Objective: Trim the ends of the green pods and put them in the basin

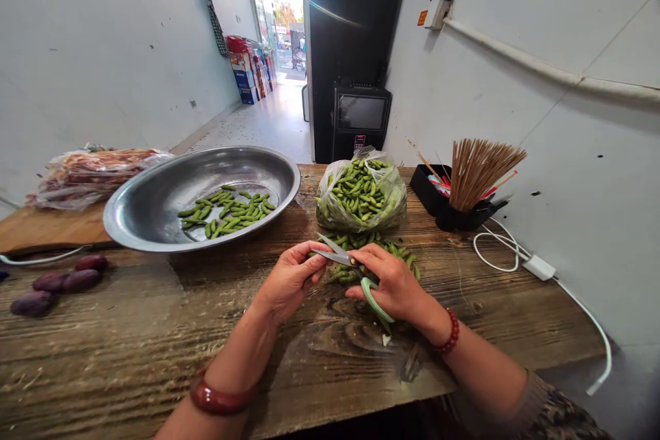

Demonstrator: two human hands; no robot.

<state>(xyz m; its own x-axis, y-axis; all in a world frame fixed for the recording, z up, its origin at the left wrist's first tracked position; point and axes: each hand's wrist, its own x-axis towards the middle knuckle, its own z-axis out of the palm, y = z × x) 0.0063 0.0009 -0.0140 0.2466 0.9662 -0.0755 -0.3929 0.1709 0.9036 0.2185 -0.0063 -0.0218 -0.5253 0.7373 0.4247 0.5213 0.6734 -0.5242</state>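
Scissors in 1 hand, green pods in 3 places

Head view: 2 hands meet above a wooden table (128,357); the right hand (394,282) grasps 1 pair of scissors (340,259) by the green handles, its 2 blades parted; the left hand (289,282) has its thumb and fingers drawn together at the blade tips, and I cannot tell whether a pod is pinched there; 1 red bangle (219,395) circles the left wrist, 1 beaded bracelet (451,331) the right.

Loose pods (407,258) lie on the table just behind and under the right hand, too overlapped to count; 1 clear plastic bag (394,203), filled with more pods, stands directly beyond them; 1 metal basin (139,220), left of the bag, holds a few dozen pods (234,216) on its bottom; 4 purple tubers (81,280) lie left of the basin's near side; 1 bundle of brown sticks (477,172) stands upright at the right.
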